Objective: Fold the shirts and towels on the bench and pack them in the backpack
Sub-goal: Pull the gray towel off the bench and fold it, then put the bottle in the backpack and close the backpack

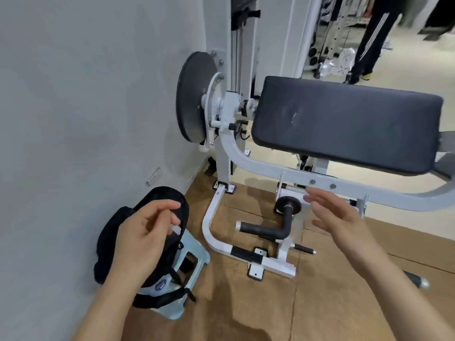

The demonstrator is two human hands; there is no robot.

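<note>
A black backpack [108,244] sits on a light blue plastic stool [187,262] against the wall at lower left. My left hand [147,232] hovers over it with loosely curled fingers and holds nothing. My right hand [337,217] is in the air to the right, fingers straight and spread, in front of the machine's white frame. The black padded bench [344,119] of the gym machine is at upper right with a bare top. No shirts or towels are in view.
The white gym machine frame [258,166] with a black disc [194,97] and black foot handles [266,230] stands between wall and bench. Brown floor mats [246,303] lie below. A person's legs in dark striped trousers [371,38] are at far upper right.
</note>
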